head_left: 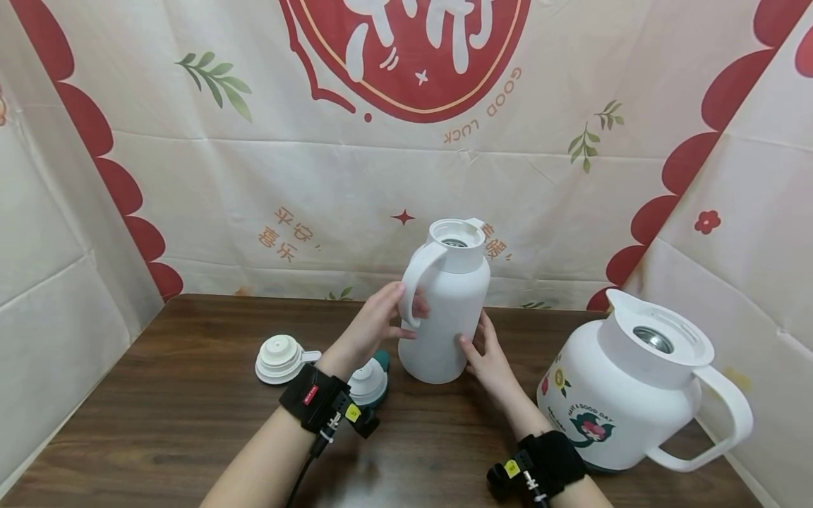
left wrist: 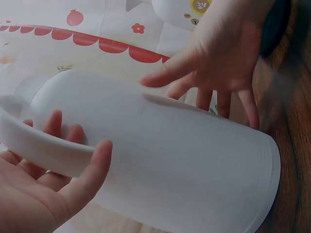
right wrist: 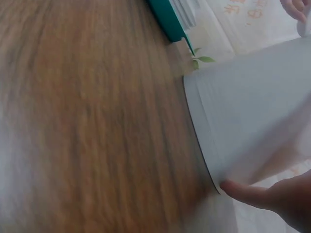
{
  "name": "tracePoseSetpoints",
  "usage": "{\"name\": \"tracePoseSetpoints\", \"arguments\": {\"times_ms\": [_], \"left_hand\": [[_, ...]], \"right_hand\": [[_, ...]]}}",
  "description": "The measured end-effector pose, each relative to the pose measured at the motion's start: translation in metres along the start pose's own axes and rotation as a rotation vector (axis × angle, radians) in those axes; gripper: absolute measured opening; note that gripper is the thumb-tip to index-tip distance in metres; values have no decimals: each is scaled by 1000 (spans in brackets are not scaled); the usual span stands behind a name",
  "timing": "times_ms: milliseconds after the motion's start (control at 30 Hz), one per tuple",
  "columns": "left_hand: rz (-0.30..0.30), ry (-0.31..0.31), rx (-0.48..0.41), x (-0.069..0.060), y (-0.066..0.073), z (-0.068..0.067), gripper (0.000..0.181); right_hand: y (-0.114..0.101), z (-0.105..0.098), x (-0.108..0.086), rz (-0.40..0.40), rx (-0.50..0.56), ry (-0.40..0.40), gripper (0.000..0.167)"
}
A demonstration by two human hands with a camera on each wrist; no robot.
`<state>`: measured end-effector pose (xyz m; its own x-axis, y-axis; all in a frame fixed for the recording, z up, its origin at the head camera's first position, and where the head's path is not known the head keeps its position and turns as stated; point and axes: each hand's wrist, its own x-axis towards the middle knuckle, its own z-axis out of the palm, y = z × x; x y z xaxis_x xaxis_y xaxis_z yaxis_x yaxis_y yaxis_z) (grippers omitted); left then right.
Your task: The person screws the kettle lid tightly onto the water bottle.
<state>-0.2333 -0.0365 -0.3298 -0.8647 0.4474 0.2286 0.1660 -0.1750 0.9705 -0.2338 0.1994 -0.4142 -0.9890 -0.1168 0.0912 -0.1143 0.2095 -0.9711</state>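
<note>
A white thermos jug (head_left: 444,324) with an uncovered mouth stands near the back of the table, leaning slightly in the head view. Whether its base fully touches the wood I cannot tell. My left hand (head_left: 381,310) holds the jug's handle (left wrist: 48,150), fingers passing through the loop and thumb near its lower end. On the other side, my right hand (head_left: 489,360) has its fingers spread and rests against the lower body; its thumb (right wrist: 252,194) lies by the base edge in the right wrist view.
A bigger white jug (head_left: 635,381) with printed pictures stands at the right, its mouth uncovered too. Left of the thermos lie a white lid (head_left: 279,356) and a white-and-green lid (head_left: 368,384), partly behind my left wrist. A printed cloth (head_left: 356,183) hangs behind the table.
</note>
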Motion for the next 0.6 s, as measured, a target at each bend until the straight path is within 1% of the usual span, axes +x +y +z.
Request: {"name": "tracePoseSetpoints", "arguments": {"times_ms": [233, 367, 600], "left_hand": [[26, 2, 22, 4, 1, 7, 53], [43, 3, 24, 5, -1, 7, 57], [56, 15, 24, 7, -2, 7, 54]], "right_hand": [[2, 7, 0, -15, 36, 23, 80], [1, 7, -1, -11, 43, 16, 81], [2, 6, 1, -11, 52, 11, 81]]}}
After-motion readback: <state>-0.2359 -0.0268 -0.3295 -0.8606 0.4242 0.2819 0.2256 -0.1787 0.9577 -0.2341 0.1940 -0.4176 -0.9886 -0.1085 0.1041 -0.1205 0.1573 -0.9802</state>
